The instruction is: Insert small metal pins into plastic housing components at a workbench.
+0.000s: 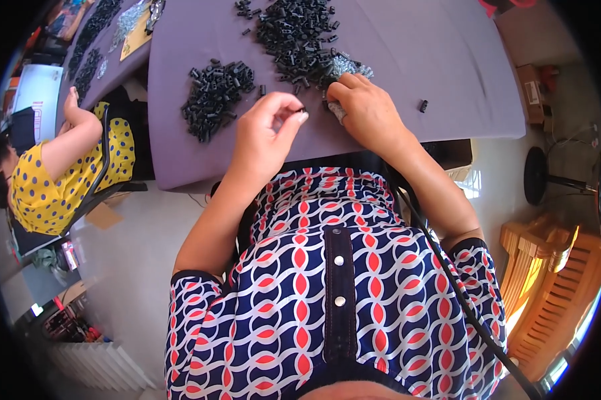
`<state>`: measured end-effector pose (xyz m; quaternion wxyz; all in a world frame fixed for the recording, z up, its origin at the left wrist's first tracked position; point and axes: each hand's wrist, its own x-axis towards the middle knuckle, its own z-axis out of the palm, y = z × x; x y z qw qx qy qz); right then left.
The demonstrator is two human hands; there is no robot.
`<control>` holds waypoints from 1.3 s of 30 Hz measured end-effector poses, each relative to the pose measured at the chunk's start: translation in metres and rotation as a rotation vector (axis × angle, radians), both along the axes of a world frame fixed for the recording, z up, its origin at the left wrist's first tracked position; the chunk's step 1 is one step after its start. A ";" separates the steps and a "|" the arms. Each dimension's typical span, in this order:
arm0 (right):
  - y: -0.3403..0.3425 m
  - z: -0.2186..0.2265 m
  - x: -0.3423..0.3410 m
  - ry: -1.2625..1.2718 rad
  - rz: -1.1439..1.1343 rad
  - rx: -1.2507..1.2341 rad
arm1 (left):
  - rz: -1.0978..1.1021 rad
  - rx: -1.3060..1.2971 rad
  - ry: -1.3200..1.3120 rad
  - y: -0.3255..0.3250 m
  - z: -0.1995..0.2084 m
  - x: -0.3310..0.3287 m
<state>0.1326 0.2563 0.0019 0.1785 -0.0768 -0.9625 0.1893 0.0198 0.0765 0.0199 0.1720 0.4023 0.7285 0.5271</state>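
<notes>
Two hands work at the near edge of a grey counter. The left hand is raised a little, thumb and forefinger pinched together on one small black part. The right hand lies palm down on the counter, fingers curled over a small heap of silvery metal pieces; whether it grips any of them cannot be told.

Two piles of black parts lie on the counter: a smaller pile left of the left hand, and a larger, looser pile beyond both hands, too many to count. One stray black part sits alone to the right of the right hand.

At the left, one other person in a yellow dotted top sits at a second counter.
</notes>
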 end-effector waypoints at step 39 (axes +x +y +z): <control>-0.034 0.012 0.033 0.215 0.159 -1.552 | -0.009 0.278 -1.252 -0.012 -0.018 0.031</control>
